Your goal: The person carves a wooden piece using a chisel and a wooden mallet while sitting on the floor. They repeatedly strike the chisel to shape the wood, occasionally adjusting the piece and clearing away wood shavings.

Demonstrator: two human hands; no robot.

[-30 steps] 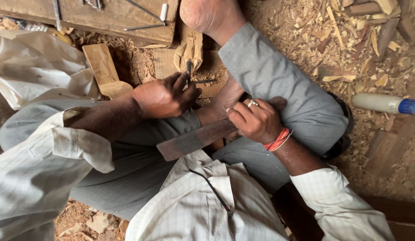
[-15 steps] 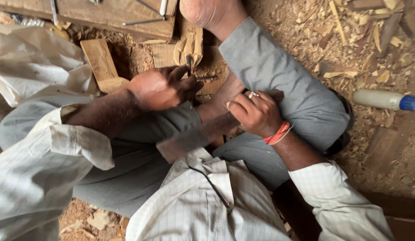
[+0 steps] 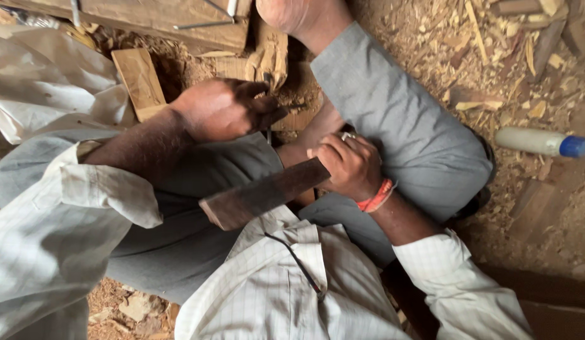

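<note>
I sit on the ground with my legs folded around a carved wooden piece (image 3: 270,53). My left hand (image 3: 223,108) is closed on a thin metal chisel (image 3: 268,107) whose tip points at the wood between my legs. My right hand (image 3: 349,165), with a ring and a red wristband, grips a dark flat wooden mallet (image 3: 261,195) that lies level across my lap, pointing left toward my chest. My bare foot (image 3: 289,14) rests at the top beside the carved piece.
A thick plank (image 3: 160,19) with metal tools on it lies at the top. A small wooden block (image 3: 138,79) sits left of my hand, next to white cloth (image 3: 34,75). Wood chips (image 3: 513,56) cover the ground, with a white bottle with a blue cap (image 3: 541,141) at right.
The mallet has swung back from the chisel and now lies low across my lap. My left hand has stayed on the chisel, shifting slightly with the view.
</note>
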